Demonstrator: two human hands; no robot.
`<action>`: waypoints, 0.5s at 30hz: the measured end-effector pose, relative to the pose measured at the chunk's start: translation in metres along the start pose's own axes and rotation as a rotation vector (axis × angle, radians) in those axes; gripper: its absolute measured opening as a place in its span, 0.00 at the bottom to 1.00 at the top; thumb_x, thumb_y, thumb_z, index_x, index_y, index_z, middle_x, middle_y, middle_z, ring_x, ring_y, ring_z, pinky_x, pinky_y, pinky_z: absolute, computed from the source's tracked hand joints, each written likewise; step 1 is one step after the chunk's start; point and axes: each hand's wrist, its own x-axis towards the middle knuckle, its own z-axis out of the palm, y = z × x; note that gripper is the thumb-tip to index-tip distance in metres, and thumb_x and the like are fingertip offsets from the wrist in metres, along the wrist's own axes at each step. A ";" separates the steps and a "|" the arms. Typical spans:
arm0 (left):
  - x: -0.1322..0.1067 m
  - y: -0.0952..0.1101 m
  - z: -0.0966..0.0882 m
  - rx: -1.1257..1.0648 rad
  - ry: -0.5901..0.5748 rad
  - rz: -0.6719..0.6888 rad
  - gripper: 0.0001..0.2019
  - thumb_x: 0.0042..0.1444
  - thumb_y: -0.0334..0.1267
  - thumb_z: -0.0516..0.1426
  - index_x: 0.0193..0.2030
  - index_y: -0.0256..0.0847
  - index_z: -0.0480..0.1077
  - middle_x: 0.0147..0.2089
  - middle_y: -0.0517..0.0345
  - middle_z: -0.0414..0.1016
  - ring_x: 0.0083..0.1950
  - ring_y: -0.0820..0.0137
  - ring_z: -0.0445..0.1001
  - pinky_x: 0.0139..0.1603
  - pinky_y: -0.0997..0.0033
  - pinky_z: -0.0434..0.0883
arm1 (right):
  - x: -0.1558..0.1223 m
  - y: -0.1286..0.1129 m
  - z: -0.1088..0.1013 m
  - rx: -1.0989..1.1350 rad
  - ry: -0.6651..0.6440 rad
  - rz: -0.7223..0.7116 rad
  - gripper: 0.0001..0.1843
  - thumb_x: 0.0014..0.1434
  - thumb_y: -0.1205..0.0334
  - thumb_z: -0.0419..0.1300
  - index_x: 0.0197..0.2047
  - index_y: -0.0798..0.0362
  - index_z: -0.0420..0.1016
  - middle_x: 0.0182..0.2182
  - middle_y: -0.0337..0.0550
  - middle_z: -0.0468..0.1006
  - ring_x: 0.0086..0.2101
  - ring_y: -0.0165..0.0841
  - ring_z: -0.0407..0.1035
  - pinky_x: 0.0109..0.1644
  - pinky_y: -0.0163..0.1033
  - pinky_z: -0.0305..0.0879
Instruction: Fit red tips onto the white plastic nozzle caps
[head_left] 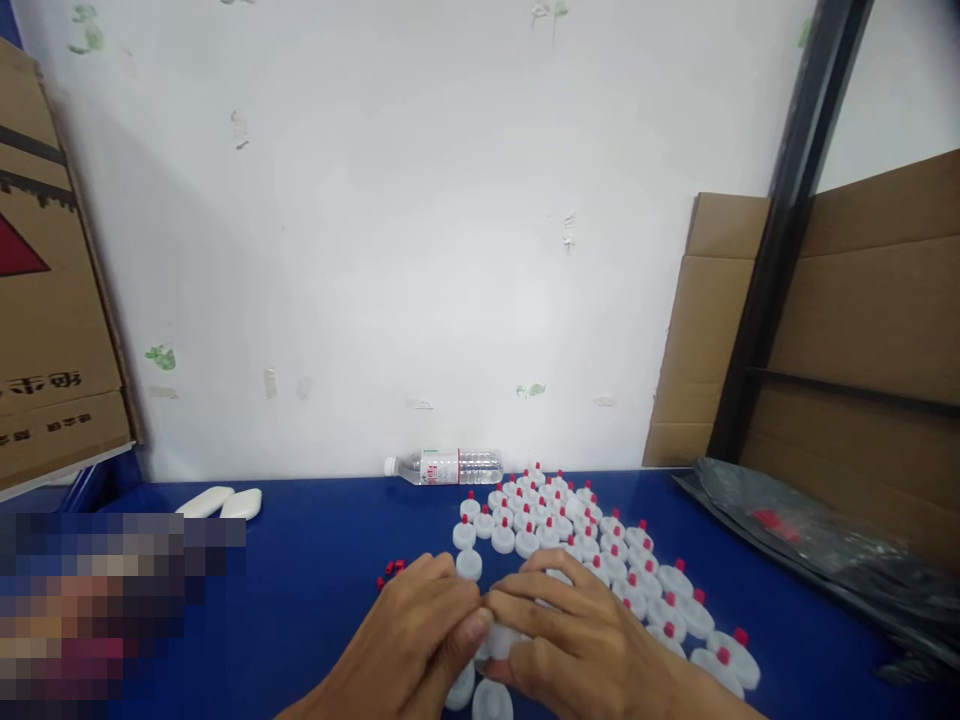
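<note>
My left hand (420, 630) and my right hand (570, 635) meet over the blue table (315, 590), fingers curled and pressed together on a white plastic cap (501, 640) between them. Several white caps with red tips (570, 530) stand in rows just beyond my right hand and trail off to the right. A few plain white caps (480, 695) lie under my hands. Small loose red pieces (391, 570) lie by my left knuckles.
A clear water bottle (444, 466) lies on its side against the white wall. Two white oval pieces (221, 502) rest at the far left. Cardboard boxes (52, 300) stand left and right, and a black plastic bag (795, 530) lies at the right.
</note>
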 end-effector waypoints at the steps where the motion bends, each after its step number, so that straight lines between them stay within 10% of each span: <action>1: 0.000 0.000 -0.003 -0.101 -0.020 -0.113 0.22 0.74 0.45 0.40 0.27 0.45 0.57 0.26 0.63 0.65 0.29 0.69 0.66 0.33 0.69 0.66 | 0.000 0.004 -0.002 -0.045 0.018 -0.011 0.06 0.69 0.70 0.57 0.41 0.53 0.74 0.42 0.39 0.83 0.44 0.31 0.75 0.53 0.41 0.66; 4: 0.000 -0.005 -0.017 -0.207 -0.057 -0.335 0.24 0.75 0.47 0.39 0.25 0.45 0.56 0.26 0.63 0.63 0.28 0.70 0.65 0.32 0.69 0.65 | -0.005 0.020 -0.004 -0.132 0.021 0.066 0.08 0.69 0.73 0.55 0.42 0.53 0.74 0.45 0.41 0.83 0.48 0.34 0.74 0.54 0.44 0.65; 9: 0.004 -0.030 -0.030 0.164 -0.084 -0.220 0.19 0.73 0.42 0.40 0.30 0.44 0.58 0.32 0.59 0.66 0.37 0.64 0.64 0.41 0.60 0.63 | -0.016 0.031 0.002 0.009 -0.197 0.460 0.09 0.69 0.68 0.57 0.50 0.48 0.70 0.46 0.41 0.78 0.44 0.35 0.74 0.48 0.42 0.68; 15: 0.003 -0.060 -0.024 0.286 -0.220 -0.284 0.14 0.72 0.38 0.43 0.38 0.42 0.65 0.41 0.55 0.70 0.45 0.60 0.65 0.49 0.53 0.64 | -0.020 0.019 0.009 0.152 -0.345 0.600 0.07 0.71 0.64 0.56 0.50 0.44 0.71 0.47 0.40 0.74 0.44 0.35 0.72 0.48 0.42 0.69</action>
